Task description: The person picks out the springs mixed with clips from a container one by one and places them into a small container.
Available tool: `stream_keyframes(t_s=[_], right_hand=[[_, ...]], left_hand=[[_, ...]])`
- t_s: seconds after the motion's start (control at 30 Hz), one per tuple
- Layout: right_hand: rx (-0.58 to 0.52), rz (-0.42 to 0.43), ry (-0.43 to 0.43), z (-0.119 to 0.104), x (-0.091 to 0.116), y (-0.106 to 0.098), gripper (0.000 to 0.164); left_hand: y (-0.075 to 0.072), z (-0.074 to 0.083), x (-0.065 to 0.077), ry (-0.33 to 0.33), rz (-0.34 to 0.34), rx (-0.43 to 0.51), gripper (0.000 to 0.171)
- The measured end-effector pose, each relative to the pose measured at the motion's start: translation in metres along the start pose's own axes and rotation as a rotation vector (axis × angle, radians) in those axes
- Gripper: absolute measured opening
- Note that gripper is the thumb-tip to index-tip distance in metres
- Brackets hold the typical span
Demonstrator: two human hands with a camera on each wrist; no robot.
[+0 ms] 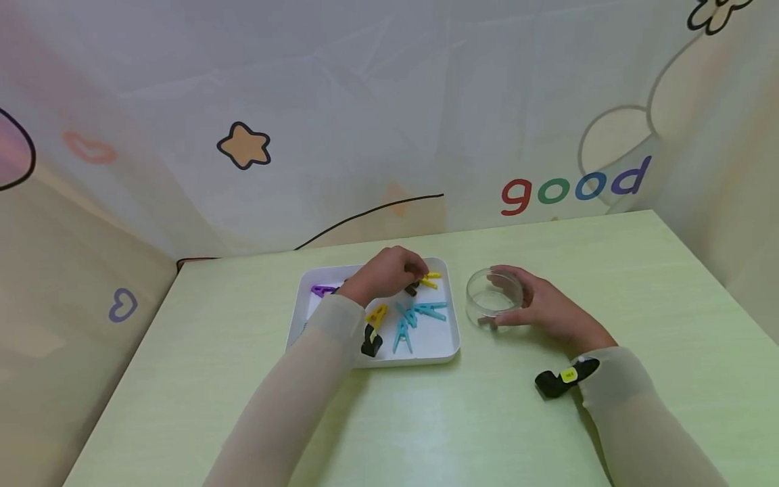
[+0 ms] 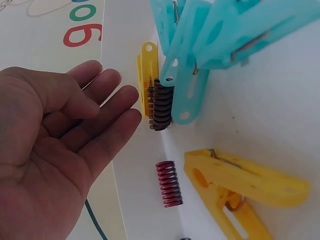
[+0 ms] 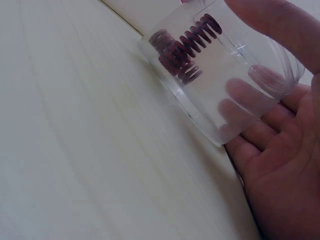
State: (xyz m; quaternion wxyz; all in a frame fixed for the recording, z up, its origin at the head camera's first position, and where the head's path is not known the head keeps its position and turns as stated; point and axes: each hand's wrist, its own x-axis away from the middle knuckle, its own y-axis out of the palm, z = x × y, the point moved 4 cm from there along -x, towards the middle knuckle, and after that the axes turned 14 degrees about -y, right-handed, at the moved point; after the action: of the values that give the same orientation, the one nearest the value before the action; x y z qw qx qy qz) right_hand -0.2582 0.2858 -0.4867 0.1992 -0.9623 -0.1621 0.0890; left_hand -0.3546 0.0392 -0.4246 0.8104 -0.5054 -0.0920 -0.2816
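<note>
My left hand (image 1: 392, 269) is over the far part of the white tray (image 1: 453, 338). In the left wrist view its fingers (image 2: 112, 102) are loosely bent with nothing between them, close to a dark brown coil spring (image 2: 162, 105) and a yellow clothespin (image 2: 149, 55). A dark red spring (image 2: 169, 184) lies nearby, beside another yellow clothespin (image 2: 250, 182) and several turquoise clothespins (image 2: 192, 95). My right hand (image 1: 550, 308) grips a clear round container (image 1: 477, 304) from its right side, thumb and fingers around the wall. Dark red springs (image 3: 175, 57) show inside it.
A purple clothespin (image 1: 322, 290) lies at the tray's left side. Black wrist cameras (image 1: 562, 380) sit at both sleeves. The pale green table (image 1: 438, 426) ends at a printed curtain (image 1: 365, 101) behind and at the sides.
</note>
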Motion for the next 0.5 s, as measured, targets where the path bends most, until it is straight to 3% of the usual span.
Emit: stream_keyframes(t_s=[0.5], right_hand=[[0.002, -0.001, -0.008, 0.0012, -0.0006, -0.0001, 0.088]], left_hand=[[0.0016, -0.0014, -0.0001, -0.029, -0.008, -0.012, 0.026]])
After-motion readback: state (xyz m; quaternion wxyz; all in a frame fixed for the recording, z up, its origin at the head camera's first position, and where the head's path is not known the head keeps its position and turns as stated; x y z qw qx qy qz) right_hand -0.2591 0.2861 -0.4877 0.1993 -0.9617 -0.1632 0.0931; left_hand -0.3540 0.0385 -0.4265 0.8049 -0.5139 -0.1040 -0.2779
